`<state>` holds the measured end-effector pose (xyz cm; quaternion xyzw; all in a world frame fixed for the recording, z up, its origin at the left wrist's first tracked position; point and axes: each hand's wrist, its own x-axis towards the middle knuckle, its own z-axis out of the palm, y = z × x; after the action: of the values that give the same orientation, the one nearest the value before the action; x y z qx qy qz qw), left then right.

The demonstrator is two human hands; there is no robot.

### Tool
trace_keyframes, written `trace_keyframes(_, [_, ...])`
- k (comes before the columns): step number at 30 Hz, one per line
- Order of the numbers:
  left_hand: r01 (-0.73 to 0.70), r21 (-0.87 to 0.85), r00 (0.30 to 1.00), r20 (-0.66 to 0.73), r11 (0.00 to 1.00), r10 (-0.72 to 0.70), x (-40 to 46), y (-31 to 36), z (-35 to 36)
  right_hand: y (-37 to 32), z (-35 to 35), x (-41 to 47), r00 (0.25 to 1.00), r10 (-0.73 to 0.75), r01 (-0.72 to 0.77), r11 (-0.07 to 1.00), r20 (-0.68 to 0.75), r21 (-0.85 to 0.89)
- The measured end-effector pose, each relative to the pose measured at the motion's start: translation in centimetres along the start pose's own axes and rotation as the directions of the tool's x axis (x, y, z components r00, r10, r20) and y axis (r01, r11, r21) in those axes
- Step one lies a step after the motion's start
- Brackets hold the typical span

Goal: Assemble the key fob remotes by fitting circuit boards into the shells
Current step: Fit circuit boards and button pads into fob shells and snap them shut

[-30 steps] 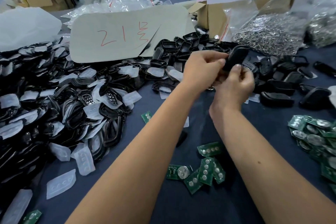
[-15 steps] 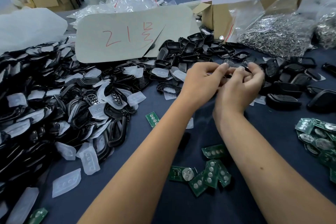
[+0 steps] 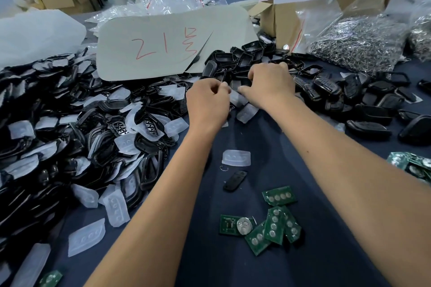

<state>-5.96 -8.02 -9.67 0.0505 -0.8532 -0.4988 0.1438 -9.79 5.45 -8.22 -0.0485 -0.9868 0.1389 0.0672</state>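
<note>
1. Both hands have dropped from chest height into the shell pile (image 3: 245, 63); the black fob held earlier is gone.
2. Left hand (image 3: 207, 102) curled, right hand (image 3: 268, 84) curled; what either pinches, cannot tell.
3. Likely fetching the next shell; circuit boards (image 3: 272, 221) lie loose near the forearms.

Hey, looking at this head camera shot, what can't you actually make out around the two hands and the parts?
- Head view: what the left hand pinches; its curled fingers hide it.
- Head view: the right hand fingertips, buried in the black shells, so any hold is unclear.
- Head view: the circuit boards at the right edge, cut off.
- Head view: the red writing on the cardboard sheet, not legible.
</note>
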Motion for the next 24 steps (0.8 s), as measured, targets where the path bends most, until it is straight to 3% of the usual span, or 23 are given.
trace_keyframes(5, [-0.009,0.005,1.000,-0.006,1.000,0.009,-0.5,-0.4,-0.5,-0.4,-0.2,1.9,0.991,0.091,-0.093,0.996,0.103,0.008])
trace_keyframes(8, [-0.006,-0.026,1.000,-0.004,1.000,0.006,-0.6,-0.4,-0.5,-0.2,-0.7,2.4,0.972,0.082,-0.091,0.995,0.219,0.031])
trace_keyframes(10, [-0.009,-0.052,1.000,-0.022,0.999,0.008,-0.7,-0.3,-0.7,0.1,-0.9,2.4,0.973,0.057,-0.071,0.996,0.223,0.056])
trace_keyframes(14, [-0.019,-0.116,1.000,-0.015,0.993,0.017,-0.6,0.0,-1.2,0.9,-1.3,1.4,0.995,-0.082,0.066,0.965,0.053,0.254])
trace_keyframes(18, [0.080,-0.387,0.985,0.169,0.919,-0.014,-1.2,0.7,-2.1,-0.1,-2.5,-0.8,0.953,-0.264,0.302,0.857,-0.149,0.418])
trace_keyframes(21, [0.222,-0.513,0.957,0.278,0.829,-0.084,-1.5,0.9,-2.8,-1.5,-3.3,-3.0,0.885,-0.453,0.458,0.803,-0.109,0.380])
trace_keyframes(24, [0.212,-0.482,0.967,0.231,0.850,-0.111,-1.5,0.3,-3.7,-1.7,-3.8,-4.3,0.856,-0.516,0.456,0.781,0.029,0.426])
